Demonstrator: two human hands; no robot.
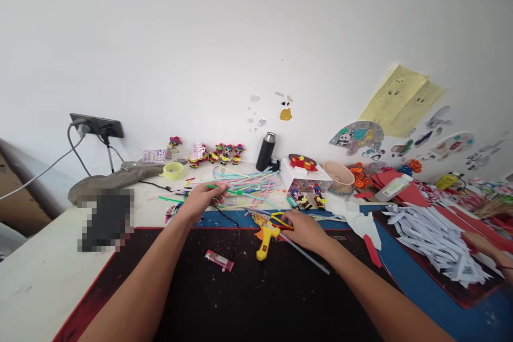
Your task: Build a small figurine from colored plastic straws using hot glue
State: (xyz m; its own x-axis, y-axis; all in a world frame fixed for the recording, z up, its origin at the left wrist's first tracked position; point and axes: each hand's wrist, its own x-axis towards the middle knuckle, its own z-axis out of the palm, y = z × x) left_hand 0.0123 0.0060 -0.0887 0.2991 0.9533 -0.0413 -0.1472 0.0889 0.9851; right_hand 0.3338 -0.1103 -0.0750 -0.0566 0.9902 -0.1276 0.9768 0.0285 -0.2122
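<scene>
My left hand (206,197) is closed, pinching a thin green stick (234,191) between thumb and fingertips above the back of the work mat. My right hand (302,228) is curled at the yellow-handled pliers (279,217); their jaws are hard to make out. Just below and left of that hand lies a yellow glue gun (266,240), with a grey glue stick (306,254) beside it, slanting under the right wrist. A pink lighter (219,260) rests on the black mat (240,304). Pastel straw-like sticks (256,181) are heaped behind both hands.
Small figurines (227,154) stand along the wall, near a black thermos (266,152) and a white box (305,175). Yellow tape (173,171) and driftwood (116,179) are at left. White paper strips (436,246) pile up at right, beside another person's hand (476,243).
</scene>
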